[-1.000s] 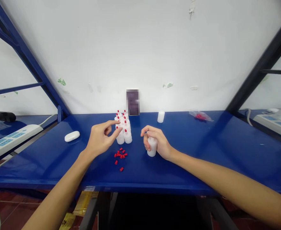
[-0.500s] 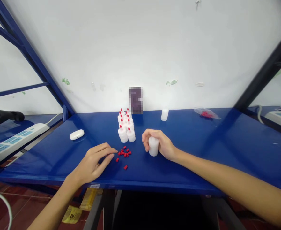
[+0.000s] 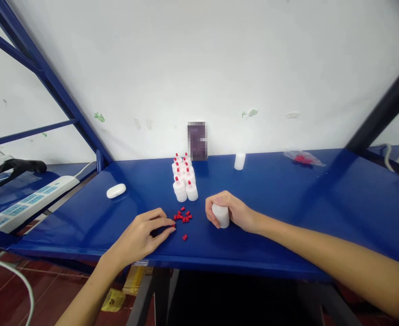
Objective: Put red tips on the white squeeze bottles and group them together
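My right hand (image 3: 231, 208) is wrapped around a small white plastic bottle (image 3: 222, 218), which tilts slightly above the blue table. The bottle's far end is partly hidden by my fingers. On the left, the thumb and index fingertips of my left hand (image 3: 151, 233) close on a small red cap (image 3: 173, 225) at the edge of a loose pile. Several more red caps (image 3: 186, 219) lie just right of those fingertips, and a lone red cap (image 3: 185, 237) sits nearer the table's front edge. Behind the pile stand white bottles (image 3: 180, 194) in two rows, with red tips on top.
A white bottle (image 3: 239, 161) without a red tip stands near the wall. Farther right lies a clear bag (image 3: 303, 158) of red pieces. A white oval case (image 3: 116, 190) rests at left, near a power strip (image 3: 39, 199). A pixelated dark rectangle (image 3: 197, 141) leans against the wall.
My left fingers have moved onto a red cap at the pile's near-left edge. My right hand has tilted the bottle and drawn it slightly nearer. The whole view has shifted a little.
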Demonstrator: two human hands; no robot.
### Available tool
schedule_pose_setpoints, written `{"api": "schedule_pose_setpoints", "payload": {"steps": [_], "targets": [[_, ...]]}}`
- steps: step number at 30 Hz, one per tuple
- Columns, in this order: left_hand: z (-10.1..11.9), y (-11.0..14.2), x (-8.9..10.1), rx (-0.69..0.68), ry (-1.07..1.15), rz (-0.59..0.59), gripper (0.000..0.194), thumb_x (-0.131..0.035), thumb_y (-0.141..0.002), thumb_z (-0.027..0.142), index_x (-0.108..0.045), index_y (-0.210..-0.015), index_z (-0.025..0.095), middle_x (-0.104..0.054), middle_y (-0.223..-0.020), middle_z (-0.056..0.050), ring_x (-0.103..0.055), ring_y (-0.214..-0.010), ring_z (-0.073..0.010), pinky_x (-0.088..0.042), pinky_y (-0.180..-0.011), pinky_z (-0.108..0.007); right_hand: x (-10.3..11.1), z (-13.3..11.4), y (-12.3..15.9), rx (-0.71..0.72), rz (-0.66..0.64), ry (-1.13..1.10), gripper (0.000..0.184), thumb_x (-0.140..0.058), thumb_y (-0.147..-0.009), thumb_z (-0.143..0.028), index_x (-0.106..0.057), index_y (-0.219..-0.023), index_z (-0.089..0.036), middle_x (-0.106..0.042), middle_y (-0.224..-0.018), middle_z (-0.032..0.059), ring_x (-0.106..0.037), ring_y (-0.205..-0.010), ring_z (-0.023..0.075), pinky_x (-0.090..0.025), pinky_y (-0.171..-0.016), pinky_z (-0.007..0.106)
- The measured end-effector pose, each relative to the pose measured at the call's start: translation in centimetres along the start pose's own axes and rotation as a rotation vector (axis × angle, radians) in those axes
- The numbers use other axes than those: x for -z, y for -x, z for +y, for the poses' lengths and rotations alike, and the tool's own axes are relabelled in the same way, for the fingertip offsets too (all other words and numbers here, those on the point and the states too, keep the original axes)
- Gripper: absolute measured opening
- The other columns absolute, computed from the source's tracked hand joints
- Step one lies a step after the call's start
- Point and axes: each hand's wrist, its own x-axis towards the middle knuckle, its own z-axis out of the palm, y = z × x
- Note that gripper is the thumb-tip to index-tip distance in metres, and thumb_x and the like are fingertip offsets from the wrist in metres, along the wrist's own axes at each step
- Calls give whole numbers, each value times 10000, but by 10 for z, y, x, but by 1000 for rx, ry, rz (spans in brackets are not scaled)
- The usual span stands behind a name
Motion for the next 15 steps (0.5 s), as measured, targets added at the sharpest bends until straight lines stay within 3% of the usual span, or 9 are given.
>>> {"api": "schedule_pose_setpoints", "payload": {"steps": [4,7,11,15], "targets": [[3,-2,1,21,53,8,181,-557,-962,259,-727,-982,198,-689,-959,-53,-649,-801,-143,-515,-737,-243,-5,-7,4,65,26,144,397,-451,-879,-397,-575,-586,-158,-581,-673,45,-515,-572,142,-393,-572,279],[12,-5,3,36,120,24,158,-574,-955,250,-722,-984,205,-706,-941,-44,-636,-742,-131,-502,-666,-226,-7,-7,5,32,33,173,384,-450,-896,-406,-617,-664,-150,-595,-659,35,-499,-529,128,-373,-545,267],[36,-21,5,47,264,251,244,-528,-974,205,-701,-1145,216,-698,-960,-62,-651,-837,-152,-520,-738,-248,-7,-4,5,-1,68,106,366,-449,-861,-403,-575,-620,-158,-551,-541,14,-470,-455,122,-336,-476,251],[66,-48,-2,33,463,364,169,-592,-941,229,-749,-1001,208,-711,-930,-73,-661,-824,-169,-528,-712,-264,-7,0,5,4,101,33,448,-401,-848,-493,-534,-565,-173,-471,-452,-3,-395,-384,114,-275,-409,251]]}}
